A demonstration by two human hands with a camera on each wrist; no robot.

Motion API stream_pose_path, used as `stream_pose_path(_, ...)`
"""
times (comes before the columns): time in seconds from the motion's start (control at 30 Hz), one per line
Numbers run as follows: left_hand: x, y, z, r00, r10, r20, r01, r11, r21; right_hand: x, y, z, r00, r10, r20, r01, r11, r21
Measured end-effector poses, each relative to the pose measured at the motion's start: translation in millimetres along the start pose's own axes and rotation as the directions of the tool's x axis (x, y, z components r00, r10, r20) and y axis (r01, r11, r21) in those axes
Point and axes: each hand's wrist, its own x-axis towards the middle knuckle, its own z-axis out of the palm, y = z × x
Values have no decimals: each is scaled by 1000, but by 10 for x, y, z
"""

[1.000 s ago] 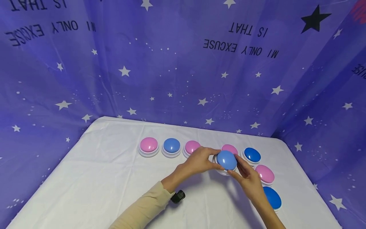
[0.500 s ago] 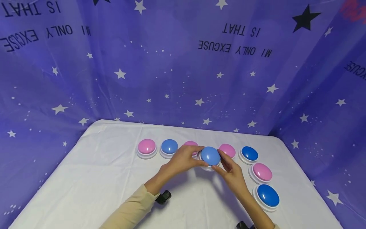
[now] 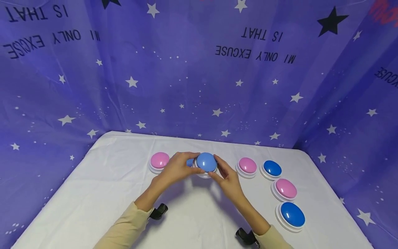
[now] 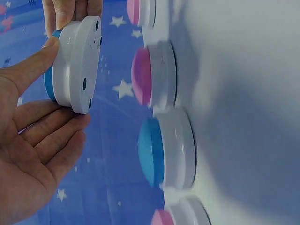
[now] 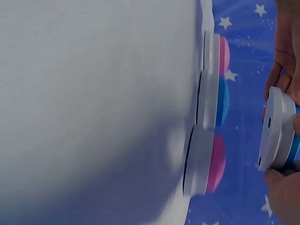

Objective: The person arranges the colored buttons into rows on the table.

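Note:
A push button with a light blue dome point(image 3: 206, 162) and white base is held up off the table between both hands. My left hand point(image 3: 176, 168) pinches its left rim between thumb and fingers; my right hand point(image 3: 229, 181) pinches the right rim. The left wrist view shows its white underside point(image 4: 87, 65) facing the table, with small dark feet. Behind the hands stands a row of buttons: a pink button point(image 3: 160, 160) at the left, a blue button point(image 3: 189, 162) mostly covered, and another pink button point(image 5: 216, 164), hidden in the head view.
On the right, a pink button point(image 3: 247, 166), a dark blue button point(image 3: 272, 168), another pink button point(image 3: 286, 188) and another dark blue button point(image 3: 292, 215) curve toward the front. A white cloth point(image 3: 93, 193) covers the table. A purple star-printed curtain point(image 3: 192, 79) hangs behind.
Both hands have carried the light blue button leftward, from in front of the right-hand pink button to above the left row. The standing buttons stay in place.

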Motion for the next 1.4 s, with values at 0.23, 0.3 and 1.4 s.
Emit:
stream_pose_path(0.23,-125,-159,-225,999,-38,-32,38,999,9,135,8,282,999,-12,42,11,999,42)
stream_pose_path(0.3,-160,-218,-286,998,-53,-40,54,998,13,179,7,362,998,-7,60,3,999,54)
stream_pose_path(1.4,-913,-1126,-1241,976,-201,-80,198,979,-42,629,-60,1900,983,-21,183,54,984,-173)
